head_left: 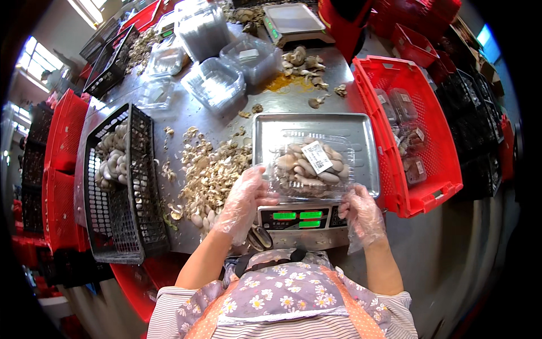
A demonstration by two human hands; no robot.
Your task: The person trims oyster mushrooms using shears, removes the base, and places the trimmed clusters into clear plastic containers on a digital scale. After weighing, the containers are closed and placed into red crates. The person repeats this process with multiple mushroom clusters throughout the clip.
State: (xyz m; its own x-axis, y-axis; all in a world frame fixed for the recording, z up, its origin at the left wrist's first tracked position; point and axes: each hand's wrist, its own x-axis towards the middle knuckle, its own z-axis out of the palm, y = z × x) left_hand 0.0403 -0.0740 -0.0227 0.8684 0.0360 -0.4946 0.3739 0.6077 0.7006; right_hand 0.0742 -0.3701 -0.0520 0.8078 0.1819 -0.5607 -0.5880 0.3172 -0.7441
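A clear plastic box of mushrooms point(293, 164), its lid closed and a white label point(317, 156) on top, sits on the steel pan of a weighing scale point(370, 135). My left hand point(247, 199), in a thin clear glove, lies at the box's near left corner with fingers stretched toward it. At the near right corner, my right hand point(363, 212), gloved the same way, has its fingers curled in a pinch on the box's edge. Just below the pan, the scale's display point(297, 219) glows green between my hands.
Left of the scale lie loose mushroom trimmings point(206, 175) and a black crate point(148, 209) holding mushrooms. Stacked empty clear boxes point(213, 83) and a second scale point(296, 22) stand farther back. On the right, a red crate point(437, 169) holds several packed boxes. Scissors point(259, 238) lie by the near edge.
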